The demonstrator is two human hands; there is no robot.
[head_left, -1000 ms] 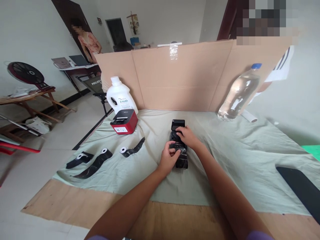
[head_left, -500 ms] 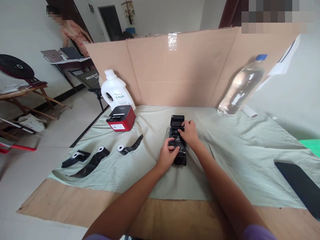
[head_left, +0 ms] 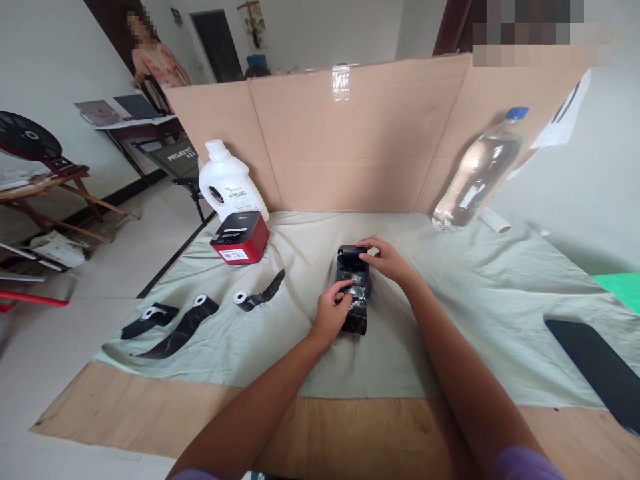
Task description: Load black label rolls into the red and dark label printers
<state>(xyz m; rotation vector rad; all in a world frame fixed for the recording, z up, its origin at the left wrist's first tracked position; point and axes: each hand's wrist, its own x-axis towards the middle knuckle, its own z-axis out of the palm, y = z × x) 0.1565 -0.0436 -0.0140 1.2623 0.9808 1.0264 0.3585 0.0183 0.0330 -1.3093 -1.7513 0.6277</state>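
Device's far lid is pinched by right hand, seemingly for control; near black strip is touched by left hand, grip unclear.

White jug, blue-capped bottle before cardboard panel; fan far left.

In the left of the frame, the back of a dark folding chair reads "PROJEEYO" in pale capitals, its last letter blurred. Left of centre, small green print on a white bottle and a white label on a red-and-black box are illegible.
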